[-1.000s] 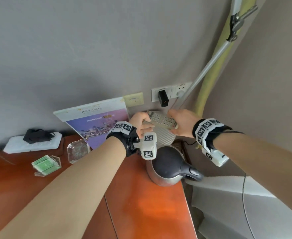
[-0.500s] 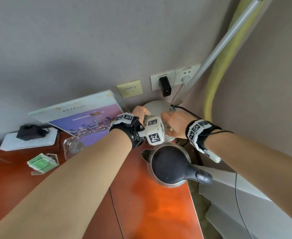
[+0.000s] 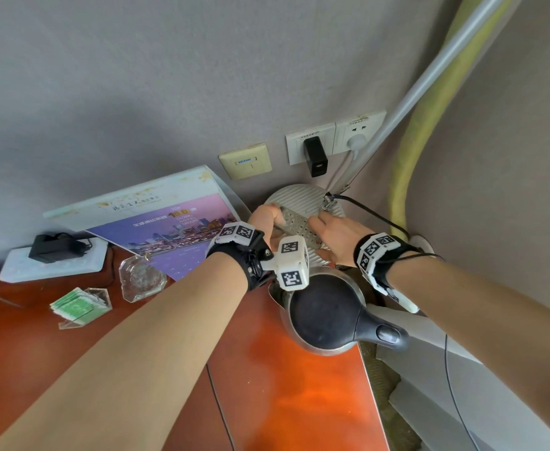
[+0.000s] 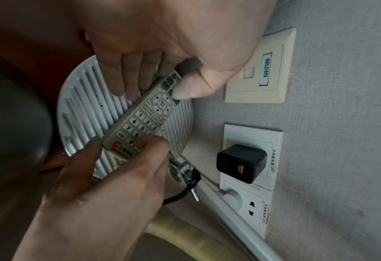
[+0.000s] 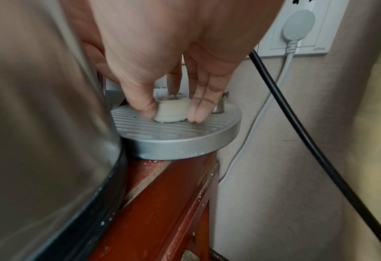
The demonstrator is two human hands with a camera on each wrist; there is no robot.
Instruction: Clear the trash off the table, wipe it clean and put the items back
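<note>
Nearest the person, a steel kettle [image 3: 324, 312] with a black lid stands on the red-brown wooden table [image 3: 299, 402], close to its right edge. Just behind the kettle, at the table's back right corner, lies a round ribbed metal base [image 4: 82, 113], likely the foot of the lamp whose pole rises beside it.

Over that base, both hands hold a pale TV remote [image 4: 140, 121]. Its long axis runs slantwise across the base, one end toward each hand. The left hand [image 3: 265, 219] pinches the end with the navigation ring, thumb on the button face and fingers underneath. The right hand [image 3: 338, 237] grips the numbered end between thumb and fingers; from the right wrist camera that end appears to touch the ribs, though blur makes this uncertain. Both hands are equally near, so either could release.

Left of the kettle sit a glass ashtray [image 3: 141, 278], a clear holder of green packets [image 3: 78, 307], a leaning purple brochure [image 3: 169, 229], and a white tray with a black adapter [image 3: 54, 250]. Behind the base, the grey wall carries a data port [image 3: 245, 161] and sockets with a black charger [image 3: 315, 156].
</note>
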